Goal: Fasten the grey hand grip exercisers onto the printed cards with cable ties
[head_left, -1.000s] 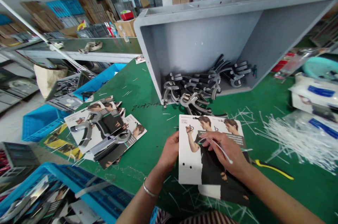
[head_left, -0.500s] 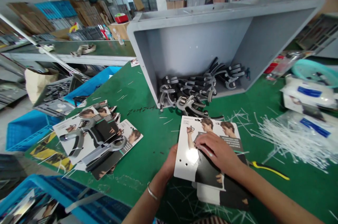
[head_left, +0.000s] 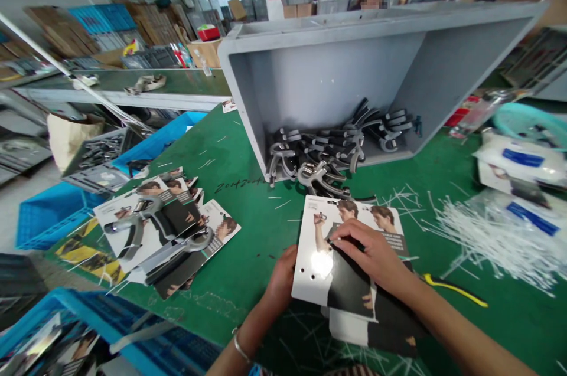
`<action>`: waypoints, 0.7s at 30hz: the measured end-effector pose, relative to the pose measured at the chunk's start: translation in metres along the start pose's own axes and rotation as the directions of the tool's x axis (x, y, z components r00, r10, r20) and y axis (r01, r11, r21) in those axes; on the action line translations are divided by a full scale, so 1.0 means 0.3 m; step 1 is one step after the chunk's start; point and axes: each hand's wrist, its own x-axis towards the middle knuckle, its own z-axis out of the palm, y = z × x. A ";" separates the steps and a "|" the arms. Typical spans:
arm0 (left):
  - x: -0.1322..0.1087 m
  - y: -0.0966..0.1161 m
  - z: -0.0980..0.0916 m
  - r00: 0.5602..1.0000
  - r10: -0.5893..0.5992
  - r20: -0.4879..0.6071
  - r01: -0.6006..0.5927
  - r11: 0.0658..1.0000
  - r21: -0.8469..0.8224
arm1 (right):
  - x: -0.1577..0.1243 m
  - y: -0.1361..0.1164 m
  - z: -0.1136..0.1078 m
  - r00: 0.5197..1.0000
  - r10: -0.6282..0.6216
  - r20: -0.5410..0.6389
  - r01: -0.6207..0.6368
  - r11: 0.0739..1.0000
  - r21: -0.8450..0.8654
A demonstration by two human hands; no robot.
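Observation:
A printed backing card (head_left: 325, 272) with punched holes lies tilted on the green table (head_left: 239, 187), over more cards beneath it. My left hand (head_left: 280, 278) grips the card's left edge, fingers tucked under it. My right hand (head_left: 371, 252) rests on the card's face with fingertips pinched together at a hole near the middle; a thin white tie was in it earlier but is hidden now. Just beyond the card, grey and black hand grippers (head_left: 328, 149) spill from a tipped grey crate (head_left: 336, 63).
Finished cards with grippers attached (head_left: 163, 231) lie to the left. White cable ties (head_left: 487, 228) are heaped at right, with yellow-handled cutters (head_left: 454, 288) beside my right forearm. Blue crates (head_left: 155, 140) stand left and near front. A person stands behind the grey crate.
My right hand, which held a white tie above the card, has come down onto the card and pinched at a hole. The card has tilted slightly; my left hand slid lower on its edge.

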 end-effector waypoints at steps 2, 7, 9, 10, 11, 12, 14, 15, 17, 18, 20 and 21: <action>-0.049 0.017 -0.024 0.988 0.101 0.117 -0.117 0.984 0.136 | 0.001 0.001 -0.002 1.000 -0.006 0.021 0.006 1.000 -0.003; -0.061 -0.006 0.003 0.993 0.120 0.011 -0.120 0.974 0.190 | 0.001 0.002 -0.003 0.999 -0.015 0.046 0.016 1.000 -0.018; -0.031 -0.036 0.029 0.993 0.067 -0.100 -0.054 0.990 0.128 | 0.001 -0.003 -0.005 0.999 -0.017 0.051 0.019 0.999 -0.026; -0.017 -0.050 0.040 0.992 0.033 -0.122 -0.022 0.996 0.091 | 0.001 -0.006 -0.006 0.999 -0.015 0.050 0.017 0.999 -0.030; -0.005 -0.062 0.048 0.993 0.002 -0.122 0.005 0.998 0.061 | 0.001 -0.009 -0.007 0.999 -0.013 0.047 0.014 0.999 -0.032; 0.002 -0.070 0.054 0.993 -0.020 -0.112 0.024 0.999 0.041 | 0.002 -0.012 -0.008 0.999 -0.010 0.043 0.011 0.999 -0.033; 0.004 -0.077 0.057 0.994 -0.026 -0.106 0.029 0.999 0.032 | 0.002 -0.015 -0.008 0.999 -0.006 0.038 0.008 0.999 -0.031; -0.001 -0.076 0.056 0.993 -0.018 -0.117 0.021 0.999 0.028 | 0.002 -0.014 -0.008 0.999 -0.006 0.034 0.007 1.000 -0.030; -0.015 -0.069 0.052 0.987 0.007 -0.162 -0.004 1.000 0.019 | 0.000 -0.013 -0.007 1.000 -0.007 0.028 0.008 0.999 -0.035; -0.021 -0.065 0.052 0.982 0.017 -0.189 -0.015 1.000 0.010 | -0.001 -0.012 -0.006 1.000 -0.006 0.024 0.007 0.999 -0.041; -0.020 -0.055 0.058 0.976 0.027 -0.214 -0.025 1.000 0.015 | -0.003 -0.012 -0.002 1.000 -0.004 0.021 0.005 0.998 -0.058; -0.013 -0.050 0.064 0.977 0.028 -0.209 -0.022 0.999 0.030 | -0.004 -0.012 0.001 1.000 -0.001 0.021 0.002 0.998 -0.067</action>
